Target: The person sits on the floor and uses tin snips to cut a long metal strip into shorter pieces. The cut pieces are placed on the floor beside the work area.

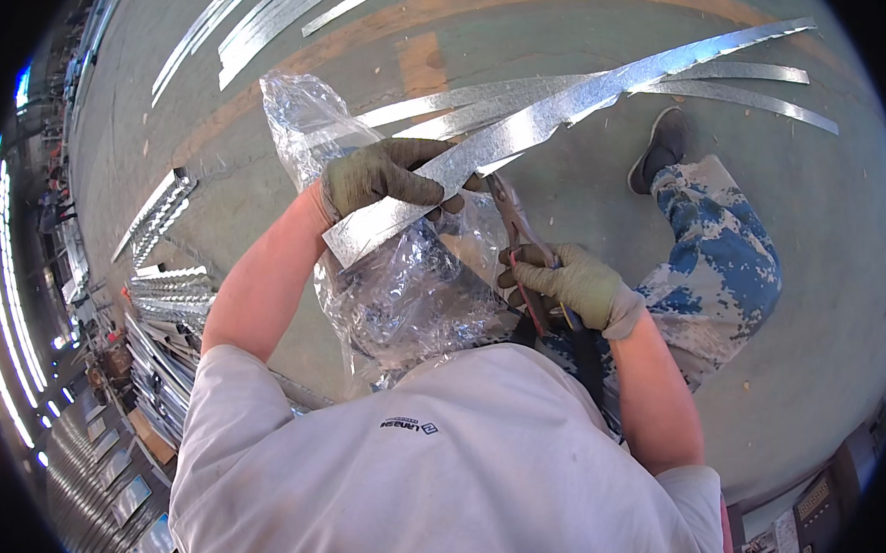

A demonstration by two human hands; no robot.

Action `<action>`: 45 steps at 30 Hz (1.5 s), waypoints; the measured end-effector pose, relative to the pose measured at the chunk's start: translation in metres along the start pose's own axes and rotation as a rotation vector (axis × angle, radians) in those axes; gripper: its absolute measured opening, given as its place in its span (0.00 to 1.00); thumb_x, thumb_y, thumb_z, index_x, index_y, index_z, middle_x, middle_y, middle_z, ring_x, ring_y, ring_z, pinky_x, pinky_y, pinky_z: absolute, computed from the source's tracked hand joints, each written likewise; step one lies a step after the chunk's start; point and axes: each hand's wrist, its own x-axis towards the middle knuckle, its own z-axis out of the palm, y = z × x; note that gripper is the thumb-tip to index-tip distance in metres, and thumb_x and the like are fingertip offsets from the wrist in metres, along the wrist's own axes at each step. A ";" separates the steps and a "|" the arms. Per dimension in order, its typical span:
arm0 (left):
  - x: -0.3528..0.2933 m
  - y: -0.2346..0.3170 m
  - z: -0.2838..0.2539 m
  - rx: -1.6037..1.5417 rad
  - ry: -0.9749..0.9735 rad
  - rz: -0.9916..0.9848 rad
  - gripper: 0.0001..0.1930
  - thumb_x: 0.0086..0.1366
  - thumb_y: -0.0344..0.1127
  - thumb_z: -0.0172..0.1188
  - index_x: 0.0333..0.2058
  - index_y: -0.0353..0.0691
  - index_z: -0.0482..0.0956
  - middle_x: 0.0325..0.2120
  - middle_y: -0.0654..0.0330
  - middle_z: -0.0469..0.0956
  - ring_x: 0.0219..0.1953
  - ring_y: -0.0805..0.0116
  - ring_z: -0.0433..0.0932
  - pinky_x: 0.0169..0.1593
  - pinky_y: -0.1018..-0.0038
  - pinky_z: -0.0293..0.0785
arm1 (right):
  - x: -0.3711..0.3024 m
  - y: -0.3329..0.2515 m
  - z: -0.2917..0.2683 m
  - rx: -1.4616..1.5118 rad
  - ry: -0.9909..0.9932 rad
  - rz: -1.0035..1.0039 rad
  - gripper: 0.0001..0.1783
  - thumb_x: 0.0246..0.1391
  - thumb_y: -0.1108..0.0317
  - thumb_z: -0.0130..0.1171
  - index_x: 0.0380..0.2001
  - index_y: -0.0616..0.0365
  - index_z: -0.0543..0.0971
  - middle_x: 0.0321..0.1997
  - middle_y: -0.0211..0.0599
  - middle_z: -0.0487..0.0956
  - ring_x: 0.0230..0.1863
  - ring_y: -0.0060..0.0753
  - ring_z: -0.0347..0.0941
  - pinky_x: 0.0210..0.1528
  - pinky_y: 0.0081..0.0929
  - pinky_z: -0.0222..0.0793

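Note:
My left hand (378,178), in an olive-green work glove, grips a long shiny sheet-metal strip (540,121) near its close end. The strip slants up to the far right, and its lower edge looks jagged in places. My right hand (582,287), gloved the same way, is closed round the handles of a pair of tin snips (510,211). Their blades point away from me and reach the strip's lower edge beside my left hand; whether they bite the metal is hidden. Crumpled clear plastic film (404,299) covers my lap and left leg beneath the strip.
More narrow metal strips (739,88) lie on the green floor under the held one, others (275,25) farther off at the upper left. Bundled metal profiles (169,301) lie to my left. My right leg (717,252), in blue camouflage, bends out to the right. An orange line crosses the floor.

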 end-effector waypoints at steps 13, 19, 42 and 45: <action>-0.002 0.001 0.004 0.002 0.016 0.002 0.43 0.60 0.29 0.77 0.74 0.28 0.74 0.59 0.51 0.88 0.51 0.63 0.88 0.54 0.67 0.85 | 0.008 0.005 0.003 -0.094 0.088 -0.069 0.24 0.73 0.52 0.71 0.61 0.58 0.84 0.35 0.30 0.84 0.27 0.23 0.76 0.27 0.27 0.71; -0.007 0.005 0.003 0.019 0.015 -0.016 0.42 0.60 0.31 0.77 0.74 0.31 0.75 0.60 0.54 0.88 0.52 0.67 0.86 0.56 0.69 0.83 | -0.001 0.004 0.017 0.083 0.031 -0.158 0.26 0.70 0.58 0.74 0.64 0.57 0.80 0.37 0.31 0.83 0.23 0.22 0.74 0.23 0.26 0.66; -0.022 -0.008 -0.008 0.105 -0.084 0.141 0.33 0.68 0.23 0.70 0.72 0.35 0.78 0.60 0.54 0.88 0.51 0.65 0.89 0.52 0.69 0.88 | 0.009 0.023 0.092 -0.902 0.950 -0.221 0.31 0.69 0.59 0.61 0.72 0.56 0.74 0.58 0.63 0.87 0.60 0.72 0.83 0.64 0.59 0.78; -0.027 -0.005 -0.004 0.088 -0.111 0.170 0.31 0.68 0.22 0.68 0.71 0.30 0.79 0.59 0.53 0.88 0.50 0.67 0.90 0.47 0.73 0.88 | 0.006 0.018 0.095 -0.966 1.008 -0.173 0.33 0.67 0.60 0.61 0.72 0.56 0.74 0.62 0.64 0.85 0.63 0.70 0.83 0.65 0.59 0.78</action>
